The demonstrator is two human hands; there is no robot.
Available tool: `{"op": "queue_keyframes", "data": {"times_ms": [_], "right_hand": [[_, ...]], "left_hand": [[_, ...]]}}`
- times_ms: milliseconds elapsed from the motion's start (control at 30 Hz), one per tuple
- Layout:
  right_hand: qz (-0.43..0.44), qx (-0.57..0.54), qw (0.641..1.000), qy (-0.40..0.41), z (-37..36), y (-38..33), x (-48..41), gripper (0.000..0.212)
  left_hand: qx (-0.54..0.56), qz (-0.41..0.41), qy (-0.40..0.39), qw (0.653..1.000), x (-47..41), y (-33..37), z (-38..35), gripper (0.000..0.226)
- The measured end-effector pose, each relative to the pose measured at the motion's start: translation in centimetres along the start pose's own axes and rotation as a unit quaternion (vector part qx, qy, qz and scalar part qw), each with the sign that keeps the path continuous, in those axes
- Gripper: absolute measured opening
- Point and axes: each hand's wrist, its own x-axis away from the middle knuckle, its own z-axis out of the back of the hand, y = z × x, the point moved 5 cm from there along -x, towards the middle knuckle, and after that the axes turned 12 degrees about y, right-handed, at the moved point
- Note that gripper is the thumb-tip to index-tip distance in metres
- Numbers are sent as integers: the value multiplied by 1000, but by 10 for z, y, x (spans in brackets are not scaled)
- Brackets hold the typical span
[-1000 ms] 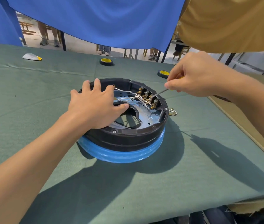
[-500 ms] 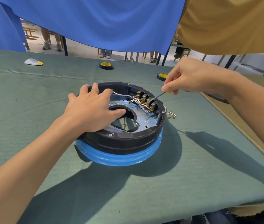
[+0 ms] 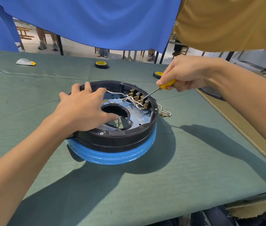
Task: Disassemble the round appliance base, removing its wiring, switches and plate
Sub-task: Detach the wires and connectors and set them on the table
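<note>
The left hand lies spread wide and flat on the round appliance base, holding nothing and pressing it down onto the green worktop. Its thumb reaches toward the big central opening and its fingertips reach the far rim. The right hand is curled round the yellow handle of a small screwdriver. The thin shaft slants down and away from that hand into the row of brass-tabbed switches, which sit against the inner wall between the two hands. Over the last second the left hand has kept its place. The right hand has shifted so that more of the yellow handle shows past the fingers, while the tip has stayed among the switches. That reads as prying or turning at one terminal rather than moving to another part. White wires still run from the switches toward the left hand's fingertips, across the metal plate. A loose bundle of wires lies on the worktop just outside the rim, below the right hand. So some wiring looks already freed, but the switches and plate remain seated, and the task seems at an early to middle stage.
</note>
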Motion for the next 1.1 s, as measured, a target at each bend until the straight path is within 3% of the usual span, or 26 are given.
{"op": "queue_keyframes", "data": {"times_ms": [167,333,533,700,767,933,1100], "right_hand": [[137,77,987,43,1,-6,10,15],[65,25,998,4,-1,6,3,28],[106,37,994,11,0,6,2,9],[68,32,997,18,-3,11,-4,30],[77,41,996,20,-4,10,-1,29],[170,188,964,83,-1,-16,9,15],[205,273,936,93,-8,-35,14,19]], "left_hand": [[12,7,4,1000,1,0,1,88],[12,5,5,1000,1,-1,1,88],[10,5,1,1000,0,-1,0,90],[11,5,1,1000,0,-1,0,89],[12,5,1,1000,1,-1,0,89],[12,7,5,1000,2,0,0,90],[11,5,4,1000,2,0,0,89]]}}
